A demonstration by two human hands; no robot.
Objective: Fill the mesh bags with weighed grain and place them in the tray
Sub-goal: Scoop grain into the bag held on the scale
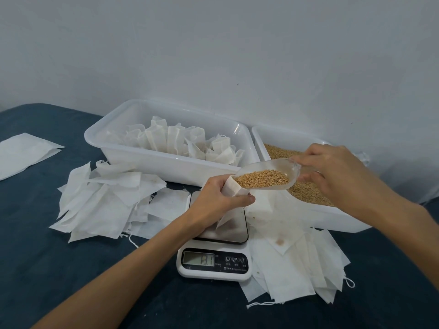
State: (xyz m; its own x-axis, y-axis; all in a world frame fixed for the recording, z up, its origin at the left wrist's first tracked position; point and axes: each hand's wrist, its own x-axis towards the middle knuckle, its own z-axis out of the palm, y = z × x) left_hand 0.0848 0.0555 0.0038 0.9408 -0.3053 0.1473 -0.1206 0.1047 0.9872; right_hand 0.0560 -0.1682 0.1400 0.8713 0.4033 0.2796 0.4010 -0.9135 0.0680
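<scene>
Left hand fingers curl around a white mesh bag above the scale. Right hand pinches a clear scoop of grain at the bag's mouth.

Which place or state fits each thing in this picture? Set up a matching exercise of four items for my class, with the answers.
Things:
1. clear plastic scoop
2. white digital kitchen scale
3. left white plastic tray
4. right white plastic tray

Places or states:
A. holds loose golden grain
B. holds filled white mesh bags standing upright
C. held in the right hand, tipped at the mouth of a mesh bag
D. stands on the dark blue cloth, display lit

Pairs: 1-C, 2-D, 3-B, 4-A
</scene>
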